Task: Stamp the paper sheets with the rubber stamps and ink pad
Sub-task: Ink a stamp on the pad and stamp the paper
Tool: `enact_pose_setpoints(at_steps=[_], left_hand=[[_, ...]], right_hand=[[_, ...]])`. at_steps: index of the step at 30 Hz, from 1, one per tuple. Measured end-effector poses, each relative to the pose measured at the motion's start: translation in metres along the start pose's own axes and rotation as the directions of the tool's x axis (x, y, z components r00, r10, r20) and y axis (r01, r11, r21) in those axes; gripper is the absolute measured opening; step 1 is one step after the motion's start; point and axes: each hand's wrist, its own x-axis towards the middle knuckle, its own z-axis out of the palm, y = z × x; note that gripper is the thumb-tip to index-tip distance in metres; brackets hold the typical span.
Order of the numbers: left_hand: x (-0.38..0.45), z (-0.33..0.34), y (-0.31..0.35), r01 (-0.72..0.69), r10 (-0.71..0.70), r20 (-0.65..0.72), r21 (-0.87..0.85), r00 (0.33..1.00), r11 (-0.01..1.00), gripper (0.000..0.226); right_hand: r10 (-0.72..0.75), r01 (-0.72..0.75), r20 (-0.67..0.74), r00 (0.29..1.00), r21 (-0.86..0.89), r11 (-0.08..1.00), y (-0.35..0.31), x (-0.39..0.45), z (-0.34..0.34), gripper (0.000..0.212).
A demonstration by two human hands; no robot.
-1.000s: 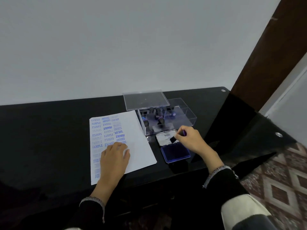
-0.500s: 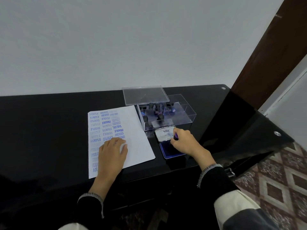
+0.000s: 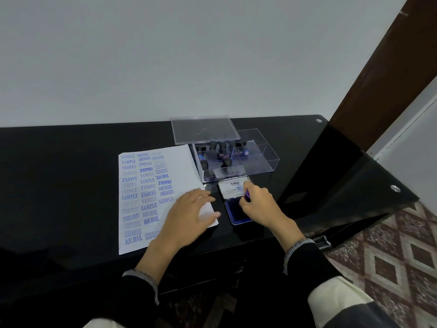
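Head view, right hand: the right hand [image 3: 256, 203] is pinching a small rubber stamp [image 3: 247, 194] with curled fingers and is pressing it down onto the ink pad [image 3: 233, 213], probably to load its face with ink before the next print.
Head view, ink pad: it is lying open on the table just right of the paper, its white lid [image 3: 233, 189] folded back toward the box, so the blue pad is staying reachable beside the sheet.
Head view, left hand: the left hand [image 3: 186, 215] is lying relaxed, fingers straight and spread, over the near right corner of the paper sheet [image 3: 151, 197]; it is grasping nothing and seems to be steadying the page.
Head view, paper sheet: it is lying flat on the table, already carrying columns of blue prints such as SAMPLE, AIR MAIL and FRAGILE, with its right part unprinted.
Head view, spare stamps: more stamps are standing in a clear plastic box [image 3: 255, 159] behind the pad, its lid [image 3: 204, 129] resting against the far edge.
Head view, surface: a glossy black table [image 3: 59, 185] is bearing everything.
Head view, room: a plain pale wall [image 3: 189, 55] is rising behind; a brown door frame [image 3: 390, 67] and patterned floor tiles [image 3: 390, 256] are showing at right.
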Motion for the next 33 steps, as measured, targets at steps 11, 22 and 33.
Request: enact_pose_setpoints(at_steps=[11, 22, 33], left_hand=[[0.012, 0.037, 0.004, -0.009, -0.016, 0.125, 0.191, 0.992, 0.982, 0.095], [0.011, 0.04, 0.005, 0.009, -0.031, 0.094, 0.219, 0.995, 0.976, 0.086], [0.011, 0.04, 0.006, 0.006, -0.019, 0.062, 0.207, 0.998, 0.978, 0.08]], right_hand=[[-0.052, 0.046, -0.083, 0.995, -0.074, 0.996, -0.002, -0.006, 0.008, 0.019], [-0.075, 0.058, -0.101, 0.992, -0.166, 0.984, -0.009, -0.008, 0.011, 0.014], [-0.009, 0.009, 0.007, 1.0, -0.036, 0.999, -0.008, 0.005, 0.003, 0.009]])
